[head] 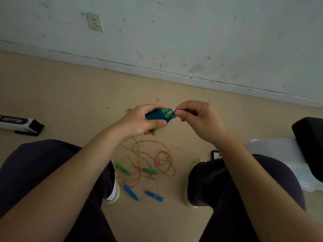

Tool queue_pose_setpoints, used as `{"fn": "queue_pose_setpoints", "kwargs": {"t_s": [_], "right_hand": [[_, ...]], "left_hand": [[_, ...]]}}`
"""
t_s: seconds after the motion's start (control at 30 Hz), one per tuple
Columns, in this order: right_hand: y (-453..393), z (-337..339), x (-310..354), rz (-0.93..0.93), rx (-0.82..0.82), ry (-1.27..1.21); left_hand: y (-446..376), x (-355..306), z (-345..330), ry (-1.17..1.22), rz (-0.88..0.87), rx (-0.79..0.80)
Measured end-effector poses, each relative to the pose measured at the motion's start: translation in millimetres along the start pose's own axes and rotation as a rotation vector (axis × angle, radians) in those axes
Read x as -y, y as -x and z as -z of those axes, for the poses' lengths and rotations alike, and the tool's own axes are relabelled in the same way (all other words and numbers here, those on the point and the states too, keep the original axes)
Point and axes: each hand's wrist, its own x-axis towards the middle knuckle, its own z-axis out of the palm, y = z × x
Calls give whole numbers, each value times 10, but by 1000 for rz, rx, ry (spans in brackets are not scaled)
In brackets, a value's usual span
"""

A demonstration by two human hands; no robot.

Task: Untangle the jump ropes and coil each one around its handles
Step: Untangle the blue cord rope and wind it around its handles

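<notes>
Floor tangle (148,163): I see red and yellow cords still knotted between my feet, toward the floor's near edge, well below both hands — green handles (150,170) and blue handles (153,196) lie loose in it.
Bundle (157,115): blue cord wound on green handles, held up between the hands.
Left hand (139,123): fingers curled round the bundle.
Right hand (197,116): pinching the cord's free end just beside the bundle.
Risk: if that pinch slips before I tuck the end, the last turns may spring off — thin cord, little friction.
</notes>
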Motion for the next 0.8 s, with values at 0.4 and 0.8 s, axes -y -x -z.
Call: {"fn": "queue_pose_setpoints", "kwargs": {"t_s": [0.4,0.8], "right_hand": [[1,-145,65,-97,76,-150],[16,-149,85,-190,0,-135]], "left_hand": [[48,-42,-79,-101,-7,80],[1,22,-72,-109,-43,-18]]}}
